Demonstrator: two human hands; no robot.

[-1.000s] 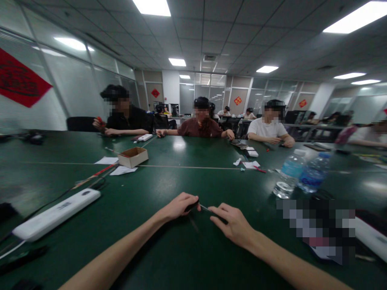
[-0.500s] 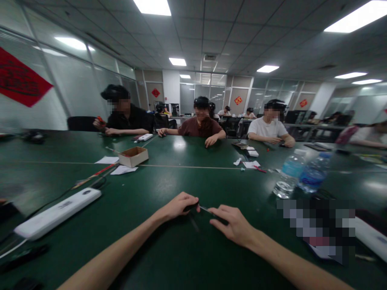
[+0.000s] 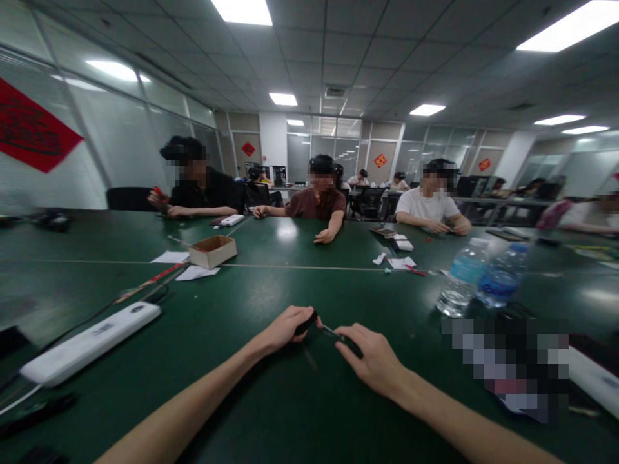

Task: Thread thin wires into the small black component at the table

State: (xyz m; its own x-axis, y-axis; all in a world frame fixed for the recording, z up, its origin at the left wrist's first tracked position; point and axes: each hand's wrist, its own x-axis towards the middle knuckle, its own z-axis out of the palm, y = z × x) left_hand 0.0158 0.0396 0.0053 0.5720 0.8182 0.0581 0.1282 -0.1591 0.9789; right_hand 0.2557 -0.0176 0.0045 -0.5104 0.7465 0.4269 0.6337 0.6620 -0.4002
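My left hand (image 3: pixel 286 330) is closed around a small black object (image 3: pixel 306 322); its kind is not clear, since the fingers cover much of it. A screwdriver (image 3: pixel 353 346) with a dark handle and a thin metal shaft is in my right hand (image 3: pixel 380 359), the fingers closed about the handle. Its shaft points left toward the black object and its tip is close to the left fingertips. Whether the tip touches the object I cannot tell. Both hands are just above the green table (image 3: pixel 271 412).
A white power strip (image 3: pixel 91 345) lies on the left, behind it an open cardboard box (image 3: pixel 213 252) and papers. Two water bottles (image 3: pixel 461 277) stand at the right, near a blurred-out patch and another white strip (image 3: pixel 592 374). Several people sit across the table.
My right fingers have shifted on the screwdriver, so more of its dark handle shows. The black object has tilted up slightly in my left hand. Across the table, a person's hand has moved left.
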